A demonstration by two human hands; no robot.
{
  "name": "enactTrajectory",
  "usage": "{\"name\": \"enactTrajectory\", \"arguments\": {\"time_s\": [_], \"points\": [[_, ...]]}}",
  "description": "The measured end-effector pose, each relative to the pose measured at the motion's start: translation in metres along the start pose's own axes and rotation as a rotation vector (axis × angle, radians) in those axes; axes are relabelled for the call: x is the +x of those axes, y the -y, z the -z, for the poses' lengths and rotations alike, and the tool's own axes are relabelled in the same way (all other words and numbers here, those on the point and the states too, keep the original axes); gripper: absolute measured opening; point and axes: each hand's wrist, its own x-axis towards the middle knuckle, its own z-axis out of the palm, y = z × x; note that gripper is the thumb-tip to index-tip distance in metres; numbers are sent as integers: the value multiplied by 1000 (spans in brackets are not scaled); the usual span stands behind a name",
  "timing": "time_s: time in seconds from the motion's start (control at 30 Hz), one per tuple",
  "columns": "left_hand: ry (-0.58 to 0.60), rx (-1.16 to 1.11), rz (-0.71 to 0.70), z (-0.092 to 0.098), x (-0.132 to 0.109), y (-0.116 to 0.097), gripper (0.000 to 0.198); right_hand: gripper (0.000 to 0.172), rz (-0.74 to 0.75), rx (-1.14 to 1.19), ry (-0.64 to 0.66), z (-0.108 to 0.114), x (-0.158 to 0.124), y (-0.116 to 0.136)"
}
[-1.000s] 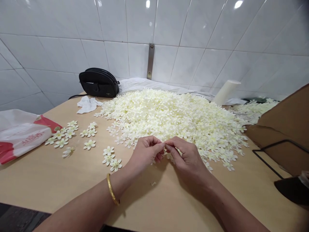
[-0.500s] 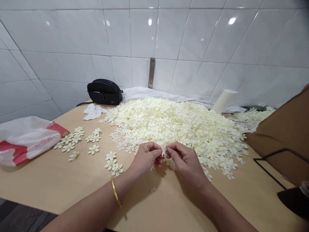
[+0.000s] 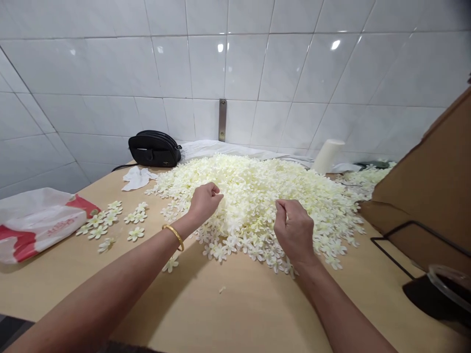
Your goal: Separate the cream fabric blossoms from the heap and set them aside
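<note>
A wide heap of cream-white artificial flowers (image 3: 250,196) covers the middle of the table. Over its left part is my left hand (image 3: 205,202), a gold bangle on its wrist, with thumb and fingers pinched together. My right hand (image 3: 293,228) is closed with its fingers curled in, above the heap's front right side. Whatever either hand may hold is too small or hidden to make out. The hands are well apart, with flowers between and below them. A tiny pale scrap (image 3: 222,289) lies on the wood in front.
Small groups of flowers (image 3: 136,234) lie to the left, by a red-and-white plastic bag (image 3: 47,225). Behind stand a black pouch (image 3: 154,148), a crumpled tissue (image 3: 137,178) and a white roll (image 3: 328,155). At right are cardboard (image 3: 423,196), a black metal frame (image 3: 395,229) and a dark cup (image 3: 437,294).
My hands, fingertips together before, have moved apart and forward over the heap, the left one leftward and the right one rightward. The view has shifted slightly.
</note>
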Motion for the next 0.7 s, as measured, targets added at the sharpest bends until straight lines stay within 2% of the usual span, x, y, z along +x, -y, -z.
{"name": "enactTrajectory", "arguments": {"time_s": [0.1, 0.2, 0.3, 0.37, 0.47, 0.57, 0.6, 0.63, 0.7], "points": [[-1, 200, -243, -6, -15, -1, 10, 20, 42, -116, 73, -10, 0, -1], [81, 435, -502, -8, -35, -1, 12, 20, 110, -82, 219, -19, -3, 1], [92, 570, -630, 8, -46, 2, 16, 20, 125, 2, 225, -20, -5, -1], [24, 607, -613, 31, -51, 7, 17, 20, 120, 49, 164, -17, -6, -3], [-102, 644, -475, 72, -64, 17, 17, 21, 152, 70, 100, -13, -8, -4], [-123, 691, -343, 106, -88, 29, 18, 21, 169, 56, 83, -11, -11, 2], [-110, 704, -321, 112, -98, 32, 17, 22, 144, 56, 88, -9, -13, 5], [-94, 713, -310, 116, -108, 36, 16, 24, 118, 54, 152, -8, -15, 9], [-62, 724, -314, 117, -127, 42, 15, 24, 92, 61, 179, -4, -18, 15]]}}
